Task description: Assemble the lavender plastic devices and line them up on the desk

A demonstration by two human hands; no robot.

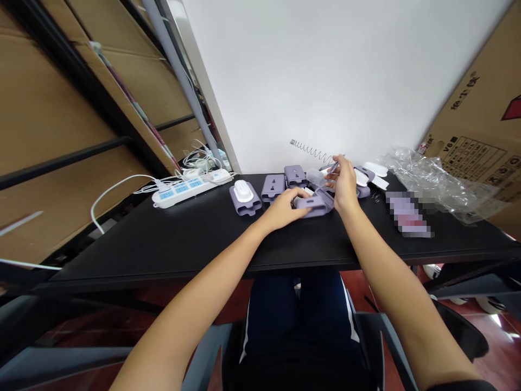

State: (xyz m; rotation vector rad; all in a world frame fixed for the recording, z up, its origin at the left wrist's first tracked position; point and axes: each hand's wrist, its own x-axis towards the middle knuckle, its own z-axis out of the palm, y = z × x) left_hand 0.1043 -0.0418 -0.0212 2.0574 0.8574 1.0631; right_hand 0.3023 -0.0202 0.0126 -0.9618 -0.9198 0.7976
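Note:
My left hand is closed around a purple plastic housing lying on the black table. A thin metal coil spring stretches up and to the left from the fingers of my right hand, which are pinched together above the parts. Left of my hands stand two more purple housings, one with slots and another behind it. Farther left, a purple housing carries a white oval piece. A clear round piece lies between my hands, partly hidden.
White oval parts and loose springs lie to the right. Beyond them are a blurred-out purple item and a crumpled clear plastic bag. A white power strip with cables sits left. Cardboard boxes flank the white back panel.

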